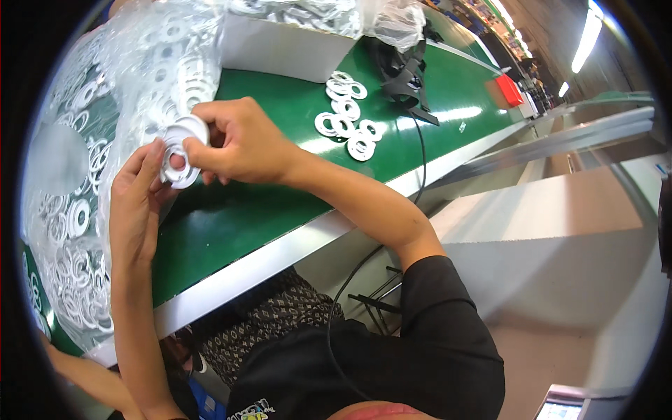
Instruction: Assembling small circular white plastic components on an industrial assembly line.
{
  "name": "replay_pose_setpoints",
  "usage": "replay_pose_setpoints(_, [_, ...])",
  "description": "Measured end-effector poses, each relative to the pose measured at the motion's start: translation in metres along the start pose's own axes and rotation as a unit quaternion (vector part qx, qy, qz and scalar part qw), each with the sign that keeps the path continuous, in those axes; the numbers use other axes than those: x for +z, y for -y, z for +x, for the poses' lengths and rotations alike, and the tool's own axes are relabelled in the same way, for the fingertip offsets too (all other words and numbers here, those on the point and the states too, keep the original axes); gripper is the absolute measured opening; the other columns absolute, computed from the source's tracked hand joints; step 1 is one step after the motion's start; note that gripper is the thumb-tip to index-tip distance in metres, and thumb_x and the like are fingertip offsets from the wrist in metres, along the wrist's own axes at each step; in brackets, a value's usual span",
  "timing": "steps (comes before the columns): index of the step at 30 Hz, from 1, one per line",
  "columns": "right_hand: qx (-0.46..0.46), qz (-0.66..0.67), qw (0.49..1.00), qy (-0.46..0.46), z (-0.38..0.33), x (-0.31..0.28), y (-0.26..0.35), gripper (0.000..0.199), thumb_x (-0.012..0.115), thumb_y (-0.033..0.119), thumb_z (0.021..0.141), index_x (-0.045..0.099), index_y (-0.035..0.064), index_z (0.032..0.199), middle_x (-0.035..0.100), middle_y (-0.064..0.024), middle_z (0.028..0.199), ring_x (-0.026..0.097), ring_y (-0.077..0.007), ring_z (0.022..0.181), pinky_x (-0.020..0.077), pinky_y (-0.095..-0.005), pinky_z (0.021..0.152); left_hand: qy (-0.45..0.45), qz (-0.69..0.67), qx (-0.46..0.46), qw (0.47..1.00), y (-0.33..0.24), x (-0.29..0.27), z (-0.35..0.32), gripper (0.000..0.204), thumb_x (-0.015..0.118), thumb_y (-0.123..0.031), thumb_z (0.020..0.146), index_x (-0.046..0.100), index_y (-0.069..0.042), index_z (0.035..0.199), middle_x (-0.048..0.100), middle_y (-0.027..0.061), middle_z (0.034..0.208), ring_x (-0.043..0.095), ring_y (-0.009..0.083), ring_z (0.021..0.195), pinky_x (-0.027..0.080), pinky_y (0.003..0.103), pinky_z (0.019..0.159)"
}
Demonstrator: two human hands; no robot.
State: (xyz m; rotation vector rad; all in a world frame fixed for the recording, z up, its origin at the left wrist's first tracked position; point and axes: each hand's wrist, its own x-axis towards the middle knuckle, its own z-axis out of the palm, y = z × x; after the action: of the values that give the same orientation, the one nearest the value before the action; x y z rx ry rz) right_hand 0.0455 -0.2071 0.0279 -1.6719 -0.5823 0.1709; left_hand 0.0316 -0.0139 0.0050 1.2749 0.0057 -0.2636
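Note:
Over the green table, both hands close on white plastic rings held together. My left hand [143,183] pinches the lower white ring [180,180] at its left edge, thumb up. My right hand [241,143] grips the upper white ring [189,126] from the right, its thumb laid across the ring's face. The two rings overlap; whether they are joined cannot be made out. Just left of my hands lies a large clear plastic bag [133,70] with many similar white rings in and under it.
Loose white rings [360,147] lie in a cluster on the green table [280,203]. Behind stands a white box [287,47] filled with bagged parts. Black straps [406,77] and a cable [424,157] lie to the right. Another person's forearm [91,374] shows at lower left.

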Motion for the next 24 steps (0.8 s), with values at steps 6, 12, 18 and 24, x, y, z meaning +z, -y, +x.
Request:
replay_pose_setpoints(6, [-0.001,0.025,0.997,-0.075,-0.002,0.011,0.003,0.017,0.060,0.017,0.088,0.061,-0.0003,0.091,0.066,-0.0058,0.073,0.060,-0.0081,0.053,0.0463,-0.0205,0.045,0.019,-0.037,0.034,0.999,-0.005,0.012,-0.009,0.034,0.057,-0.035,0.092,0.061,-0.003,0.104,0.063,0.0036,0.092,0.061,0.0118,0.082,0.048,0.025,0.077])
replay_pose_setpoints(12, [0.054,0.116,0.991,-0.040,0.000,0.000,-0.005,0.024,0.053,0.016,0.092,0.055,-0.0062,0.101,0.066,-0.0133,0.073,0.060,-0.0134,0.051,0.0441,-0.0211,0.043,0.058,-0.149,0.035,0.987,0.000,0.009,-0.006,0.034,0.058,-0.029,0.092,0.058,-0.001,0.111,0.063,0.0083,0.105,0.061,0.0147,0.094,0.047,0.029,0.089])
replay_pose_setpoints(18, [-0.053,-0.053,0.994,-0.077,0.001,0.003,-0.015,0.022,0.061,0.019,0.088,0.061,-0.0024,0.086,0.056,0.0019,0.071,0.048,-0.0029,0.064,0.0374,-0.0188,0.051,0.022,0.012,0.108,0.994,0.002,0.015,-0.006,0.027,0.059,-0.023,0.092,0.066,0.001,0.102,0.067,0.0029,0.085,0.059,0.0069,0.077,0.047,0.021,0.074])
replay_pose_setpoints(24, [-0.075,-0.088,0.987,-0.115,-0.001,0.012,-0.013,0.024,0.062,0.017,0.087,0.061,-0.0031,0.073,0.052,0.0026,0.058,0.041,-0.0025,0.053,0.0310,-0.0208,0.047,0.001,0.065,0.190,0.980,0.002,0.016,-0.007,0.024,0.058,-0.020,0.092,0.068,0.001,0.091,0.063,-0.0005,0.073,0.050,0.0030,0.066,0.039,0.018,0.059])
